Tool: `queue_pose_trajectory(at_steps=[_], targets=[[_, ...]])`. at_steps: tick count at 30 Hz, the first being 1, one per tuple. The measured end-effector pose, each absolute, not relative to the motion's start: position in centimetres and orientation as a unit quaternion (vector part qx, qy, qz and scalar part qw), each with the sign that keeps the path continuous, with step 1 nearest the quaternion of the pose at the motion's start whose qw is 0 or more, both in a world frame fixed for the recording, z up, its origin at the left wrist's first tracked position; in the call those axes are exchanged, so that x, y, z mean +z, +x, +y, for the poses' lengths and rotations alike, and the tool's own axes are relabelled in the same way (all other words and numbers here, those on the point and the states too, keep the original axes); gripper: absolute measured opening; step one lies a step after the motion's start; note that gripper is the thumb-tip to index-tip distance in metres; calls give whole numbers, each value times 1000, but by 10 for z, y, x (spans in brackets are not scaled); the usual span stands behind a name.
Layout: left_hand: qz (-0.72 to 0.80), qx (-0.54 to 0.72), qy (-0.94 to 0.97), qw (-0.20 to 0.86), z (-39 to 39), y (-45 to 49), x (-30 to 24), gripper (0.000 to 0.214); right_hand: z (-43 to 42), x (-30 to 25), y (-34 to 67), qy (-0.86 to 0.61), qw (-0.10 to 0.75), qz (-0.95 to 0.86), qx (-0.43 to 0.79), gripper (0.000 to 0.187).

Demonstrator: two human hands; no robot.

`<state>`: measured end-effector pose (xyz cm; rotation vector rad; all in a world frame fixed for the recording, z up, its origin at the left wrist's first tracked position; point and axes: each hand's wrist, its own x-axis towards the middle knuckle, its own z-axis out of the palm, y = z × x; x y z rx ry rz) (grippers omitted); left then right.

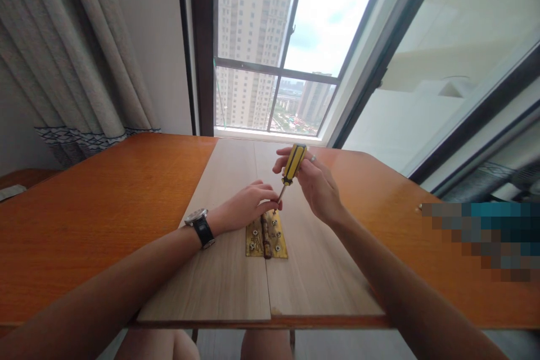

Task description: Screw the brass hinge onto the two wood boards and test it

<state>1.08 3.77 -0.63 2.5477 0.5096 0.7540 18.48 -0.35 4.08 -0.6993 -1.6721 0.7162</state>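
Gripping screwdriver (294, 164) by handle, right hand (319, 187) part-curled; pinching shaft (282, 192) near tip with left hand (244, 205), likely for steadiness at hinge's (266, 239) 1 o'clock.

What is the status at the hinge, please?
Right hand holding screwdriver. Left hand at shaft's lower end, partly covering hinge. Hinge across board seam, screw heads visible.

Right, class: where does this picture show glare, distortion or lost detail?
Head view throughout: the sky through the window is washed nearly white; frame lines slant strongly, probably wide-angle distortion; coarse blocks hide part of the right side; the yellow-black screwdriver reads clearly.
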Motion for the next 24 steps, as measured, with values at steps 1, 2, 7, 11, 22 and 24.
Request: queue_pose_trajectory(at_steps=[1,2,7,11,22,24], targets=[[182,271,920,218,38,11,-6,24,-3,41,185,-304,563,-707,300,36],[182,272,919,220,38,11,-6,25,-2,41,186,-311,564,-705,297,35],[177,285,908,252,37,9,-6,21,-2,39,187,-324,557,-712,279,31],[164,290,903,271,37,9,-6,18,-3,41,182,-301,565,-716,280,30],[167,275,916,241,39,11,-8,26,-4,36,183,-281,559,-696,352,34],[169,271,917,241,39,11,-7,27,-3,36,183,-303,555,-697,339,32]])
